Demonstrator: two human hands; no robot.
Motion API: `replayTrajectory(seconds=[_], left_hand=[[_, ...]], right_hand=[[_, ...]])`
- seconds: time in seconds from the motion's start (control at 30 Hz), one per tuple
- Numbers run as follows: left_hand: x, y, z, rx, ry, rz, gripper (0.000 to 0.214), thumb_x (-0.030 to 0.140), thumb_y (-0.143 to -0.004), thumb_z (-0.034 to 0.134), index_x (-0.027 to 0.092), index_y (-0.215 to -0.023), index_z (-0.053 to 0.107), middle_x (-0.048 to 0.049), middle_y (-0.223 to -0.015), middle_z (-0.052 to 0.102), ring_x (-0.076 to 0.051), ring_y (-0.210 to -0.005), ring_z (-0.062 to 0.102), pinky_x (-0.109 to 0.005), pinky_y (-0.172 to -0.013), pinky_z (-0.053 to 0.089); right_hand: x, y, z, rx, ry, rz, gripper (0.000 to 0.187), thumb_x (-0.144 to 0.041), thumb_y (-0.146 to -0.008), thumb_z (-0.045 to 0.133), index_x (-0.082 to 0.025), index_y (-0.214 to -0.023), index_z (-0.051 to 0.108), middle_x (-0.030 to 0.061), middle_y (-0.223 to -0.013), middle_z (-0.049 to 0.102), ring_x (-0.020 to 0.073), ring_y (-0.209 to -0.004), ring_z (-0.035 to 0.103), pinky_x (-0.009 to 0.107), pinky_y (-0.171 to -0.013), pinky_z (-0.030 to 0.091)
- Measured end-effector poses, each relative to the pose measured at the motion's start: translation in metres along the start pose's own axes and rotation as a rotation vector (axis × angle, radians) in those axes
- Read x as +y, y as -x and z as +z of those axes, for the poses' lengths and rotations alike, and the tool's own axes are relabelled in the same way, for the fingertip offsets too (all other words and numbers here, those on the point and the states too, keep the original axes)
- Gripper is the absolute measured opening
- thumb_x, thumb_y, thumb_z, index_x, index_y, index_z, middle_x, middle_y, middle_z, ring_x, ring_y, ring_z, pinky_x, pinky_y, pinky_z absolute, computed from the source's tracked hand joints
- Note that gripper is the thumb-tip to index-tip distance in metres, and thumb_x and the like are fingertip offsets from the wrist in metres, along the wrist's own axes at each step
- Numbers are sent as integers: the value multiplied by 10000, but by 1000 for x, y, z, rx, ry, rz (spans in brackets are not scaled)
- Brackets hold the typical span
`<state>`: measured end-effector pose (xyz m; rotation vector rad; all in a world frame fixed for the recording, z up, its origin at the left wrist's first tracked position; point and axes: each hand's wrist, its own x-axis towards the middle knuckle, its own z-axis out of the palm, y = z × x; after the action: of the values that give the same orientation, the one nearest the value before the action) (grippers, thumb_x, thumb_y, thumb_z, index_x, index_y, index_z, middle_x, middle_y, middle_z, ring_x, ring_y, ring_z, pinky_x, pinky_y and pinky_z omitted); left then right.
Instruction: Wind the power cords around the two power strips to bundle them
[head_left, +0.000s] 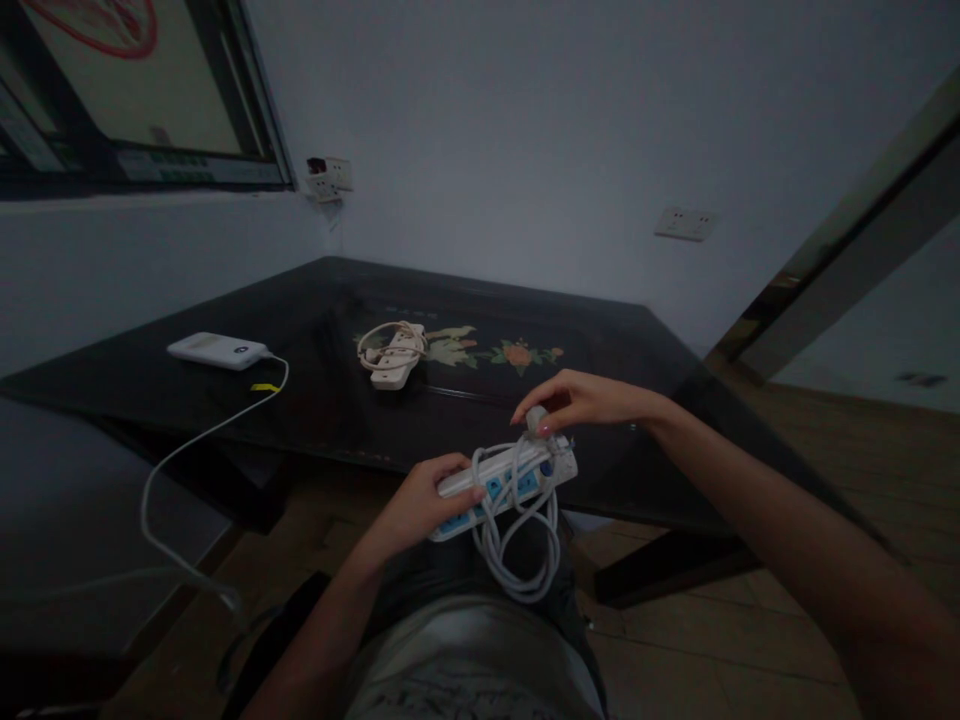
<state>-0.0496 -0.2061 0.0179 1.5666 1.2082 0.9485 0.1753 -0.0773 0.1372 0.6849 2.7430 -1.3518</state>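
My left hand (424, 500) grips the near end of a white power strip (502, 485) with blue sockets, held above my lap in front of the table edge. A white cord (517, 545) is looped round the strip and hangs below it in coils. My right hand (574, 402) pinches the cord's white plug (535, 420) just above the strip's far end.
A dark table (337, 400) with a flower inlay bears a second beige power strip (392, 356) with wound cord, and a white power bank (217, 350) whose cable (172, 470) trails off the edge. Wall sockets (686, 223) sit behind. Wooden floor lies to the right.
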Motion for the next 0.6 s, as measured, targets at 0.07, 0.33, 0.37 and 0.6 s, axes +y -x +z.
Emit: replayTrajectory(seconds=[0.07,0.33,0.37,0.6], left_hand=[[0,0,2,3,-10,4,263,383,-773,632,136,-861,629,-14,-787,592,-168,-746,547,-235,-649,415],[4,2,2,9,-93,19,265,362,-763,635,130,-888,656,-25,-815,638,-174,-755,573,-237,-661,433],[5,2,2,13,-99,23,268,364,-765,632,132,-896,657,-25,-821,642,-175,-760,576,-238,-665,436],[5,2,0,31,-121,31,257,358,-762,636,134,-886,653,-25,-823,633,-184,-784,575,-246,-690,433]], right_hand=[[-2,-1,1,-57,43,6,419,-399,-799,663,-137,-1126,674,16,-805,664,104,-667,536,215,-589,385],[1,-14,10,-145,121,33,503,-408,-726,736,-128,-1138,668,36,-828,677,108,-656,538,206,-564,380],[3,-15,11,-114,139,44,505,-420,-712,746,-123,-1114,675,38,-825,676,113,-660,542,209,-563,383],[4,-12,12,-57,259,14,418,-442,-727,721,-110,-980,690,95,-1031,654,172,-872,591,261,-727,445]])
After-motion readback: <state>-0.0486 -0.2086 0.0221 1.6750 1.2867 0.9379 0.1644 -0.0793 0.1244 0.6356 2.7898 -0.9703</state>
